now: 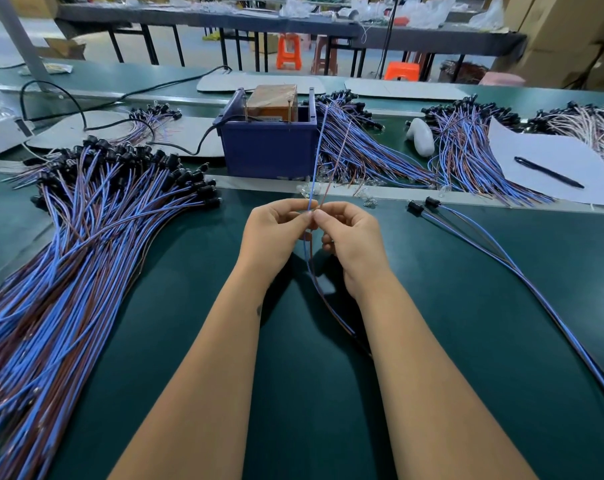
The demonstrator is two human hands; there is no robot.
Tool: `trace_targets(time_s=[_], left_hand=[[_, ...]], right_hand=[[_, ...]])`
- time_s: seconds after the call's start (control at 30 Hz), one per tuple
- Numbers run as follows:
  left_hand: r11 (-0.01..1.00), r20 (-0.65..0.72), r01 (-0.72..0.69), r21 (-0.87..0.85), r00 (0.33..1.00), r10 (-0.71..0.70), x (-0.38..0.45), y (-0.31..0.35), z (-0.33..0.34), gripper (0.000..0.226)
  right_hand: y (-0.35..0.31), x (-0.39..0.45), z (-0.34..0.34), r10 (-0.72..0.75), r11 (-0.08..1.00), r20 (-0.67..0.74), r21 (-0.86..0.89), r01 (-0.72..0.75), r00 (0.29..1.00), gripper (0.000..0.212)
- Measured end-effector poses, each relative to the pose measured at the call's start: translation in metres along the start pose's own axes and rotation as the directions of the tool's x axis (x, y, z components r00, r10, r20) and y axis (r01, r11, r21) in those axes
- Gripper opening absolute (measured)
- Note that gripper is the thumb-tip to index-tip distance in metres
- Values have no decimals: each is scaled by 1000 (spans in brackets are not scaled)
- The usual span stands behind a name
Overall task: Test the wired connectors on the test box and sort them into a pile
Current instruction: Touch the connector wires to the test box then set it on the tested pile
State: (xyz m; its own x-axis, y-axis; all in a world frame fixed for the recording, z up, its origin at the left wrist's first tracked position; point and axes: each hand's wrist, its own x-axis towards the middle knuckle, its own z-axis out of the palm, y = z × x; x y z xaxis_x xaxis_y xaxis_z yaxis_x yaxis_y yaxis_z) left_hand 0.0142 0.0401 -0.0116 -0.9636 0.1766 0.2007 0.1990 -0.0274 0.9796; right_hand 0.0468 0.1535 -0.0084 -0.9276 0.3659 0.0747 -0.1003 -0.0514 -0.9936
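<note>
we have a single view, from a camera worn on the head, looking forward and down over a green work table point(432, 341). we are close to the near part of the surface: both forearms run up from the bottom edge and the left hand point(273, 233) and right hand point(352, 237) meet near the centre of the picture. the wide lens bends the table edges and stretches the sides. farther off we face the test box point(269, 147), and beyond it a blurred row of what may be other tables point(293, 26), too soft to make out.
</note>
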Motion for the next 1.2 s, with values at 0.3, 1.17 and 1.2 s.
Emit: trace_targets(time_s=[0.3,1.17,1.2], left_hand=[[996,-78,14,87,997,-7,3,-4,-5,19],[995,-321,67,72,946,-41,7,-2,-33,19],[995,-320,68,73,946,-41,7,-2,-33,19]], right_hand=[[1,0,-3,-75,989,-28,-128,71,997,12],[4,7,-1,-66,992,-100,-114,54,993,15],[4,7,-1,-65,992,-102,-110,53,993,15]])
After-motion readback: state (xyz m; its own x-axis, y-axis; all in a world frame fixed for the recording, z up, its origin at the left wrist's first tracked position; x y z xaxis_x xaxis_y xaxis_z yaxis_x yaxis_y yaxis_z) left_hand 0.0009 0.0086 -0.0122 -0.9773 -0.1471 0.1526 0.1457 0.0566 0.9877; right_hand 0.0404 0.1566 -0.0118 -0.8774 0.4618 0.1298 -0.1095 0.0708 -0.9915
